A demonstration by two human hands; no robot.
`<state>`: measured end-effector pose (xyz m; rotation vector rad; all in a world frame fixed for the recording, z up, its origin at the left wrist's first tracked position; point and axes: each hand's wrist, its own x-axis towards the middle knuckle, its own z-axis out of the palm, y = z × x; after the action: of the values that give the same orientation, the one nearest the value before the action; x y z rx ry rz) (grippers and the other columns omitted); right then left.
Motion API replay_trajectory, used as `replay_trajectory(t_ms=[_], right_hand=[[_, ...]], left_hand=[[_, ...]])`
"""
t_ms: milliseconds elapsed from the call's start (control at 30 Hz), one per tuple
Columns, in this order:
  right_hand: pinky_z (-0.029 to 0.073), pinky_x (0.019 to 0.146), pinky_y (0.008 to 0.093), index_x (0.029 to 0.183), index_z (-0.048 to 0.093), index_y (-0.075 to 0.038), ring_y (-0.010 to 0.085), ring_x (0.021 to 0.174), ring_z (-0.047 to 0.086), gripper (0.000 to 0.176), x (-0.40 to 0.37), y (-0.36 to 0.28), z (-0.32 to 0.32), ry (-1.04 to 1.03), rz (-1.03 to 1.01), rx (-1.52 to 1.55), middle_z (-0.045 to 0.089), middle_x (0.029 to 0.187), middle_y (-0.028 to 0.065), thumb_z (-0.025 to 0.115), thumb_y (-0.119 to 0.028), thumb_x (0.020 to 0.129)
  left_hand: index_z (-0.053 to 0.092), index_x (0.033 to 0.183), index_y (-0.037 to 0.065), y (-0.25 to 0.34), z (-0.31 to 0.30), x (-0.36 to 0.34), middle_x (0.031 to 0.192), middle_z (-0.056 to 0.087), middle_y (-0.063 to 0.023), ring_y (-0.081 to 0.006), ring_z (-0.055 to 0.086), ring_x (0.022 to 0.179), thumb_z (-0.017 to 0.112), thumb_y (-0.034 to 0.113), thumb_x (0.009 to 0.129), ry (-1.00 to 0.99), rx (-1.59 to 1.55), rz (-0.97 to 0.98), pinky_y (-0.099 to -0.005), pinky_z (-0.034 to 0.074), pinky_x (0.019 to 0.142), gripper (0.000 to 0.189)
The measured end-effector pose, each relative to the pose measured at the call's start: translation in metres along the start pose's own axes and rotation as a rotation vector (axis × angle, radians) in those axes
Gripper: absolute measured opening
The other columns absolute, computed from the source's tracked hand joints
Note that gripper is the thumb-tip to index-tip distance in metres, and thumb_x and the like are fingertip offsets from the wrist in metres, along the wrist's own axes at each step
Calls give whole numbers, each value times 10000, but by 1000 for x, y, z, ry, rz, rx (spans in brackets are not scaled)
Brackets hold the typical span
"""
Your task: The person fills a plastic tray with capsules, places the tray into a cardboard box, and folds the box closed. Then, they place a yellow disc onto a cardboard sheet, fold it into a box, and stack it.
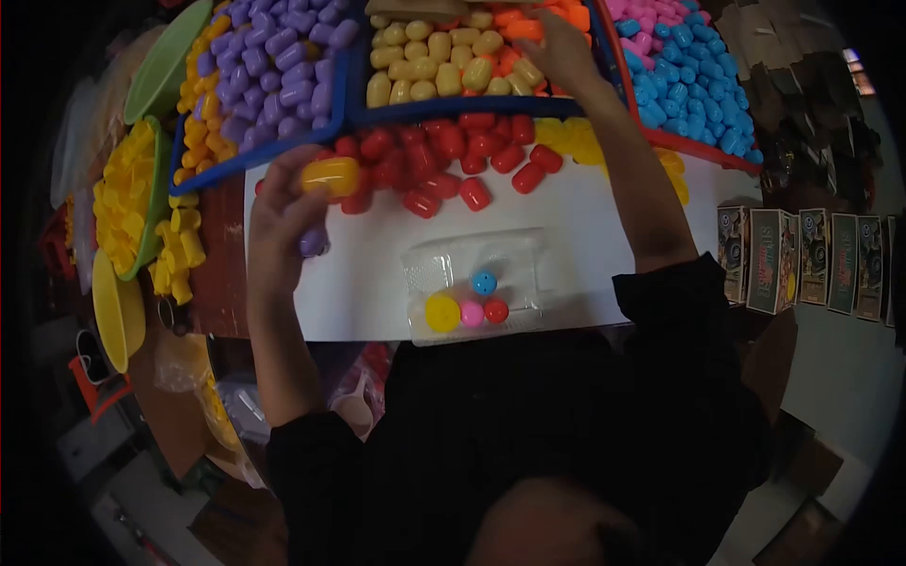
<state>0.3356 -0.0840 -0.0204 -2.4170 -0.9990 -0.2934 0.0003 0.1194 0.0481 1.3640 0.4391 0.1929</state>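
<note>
Left hand (pixel 283 203) had its grip closed on a yellow-orange capsule (pixel 330 176); purple capsule (pixel 314 241) showed just below, by the palm, unclear if gripped. Right hand (pixel 564 58) was over the orange capsules (pixel 578 17) in the blue tray (pixel 396 113), beside the tan capsules (pixel 439 45); couldn't tell if that grip was open or closed. Loose red capsules (pixel 475 193) lay on the white surface (pixel 359 292), between the hands. Clear packaging (pixel 429 269) near the person's body had blue, yellow, pink and red round pieces on it.
</note>
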Motion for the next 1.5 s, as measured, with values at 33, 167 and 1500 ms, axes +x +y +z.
replay_trajectory(t_ms=[33,167,1500], right_hand=[[498,755,372,1119,526,-33,327,908,607,486,-21,-21,-34,7,74,142,609,1006,184,726,-276,748],[494,682,325,1019,549,-41,256,764,626,471,-137,-76,-121,-685,16,403,639,859,126,787,-274,685],[232,1084,420,1335,311,83,363,1298,277,696,-234,-79,-101,-804,-17,207,241,1408,272,493,-430,901]], left_hand=[[467,1233,53,0,16,-9,872,581,1,-61,491,659,602,33,810,-111,56,-63,-177,385,579,444],[592,986,54,-16,73,-28,880,606,-18,-98,567,698,735,107,709,-348,651,92,-222,439,607,316],[655,830,27,-35,83,-27,822,599,-93,-194,554,684,674,75,787,182,833,590,-280,435,581,67]])
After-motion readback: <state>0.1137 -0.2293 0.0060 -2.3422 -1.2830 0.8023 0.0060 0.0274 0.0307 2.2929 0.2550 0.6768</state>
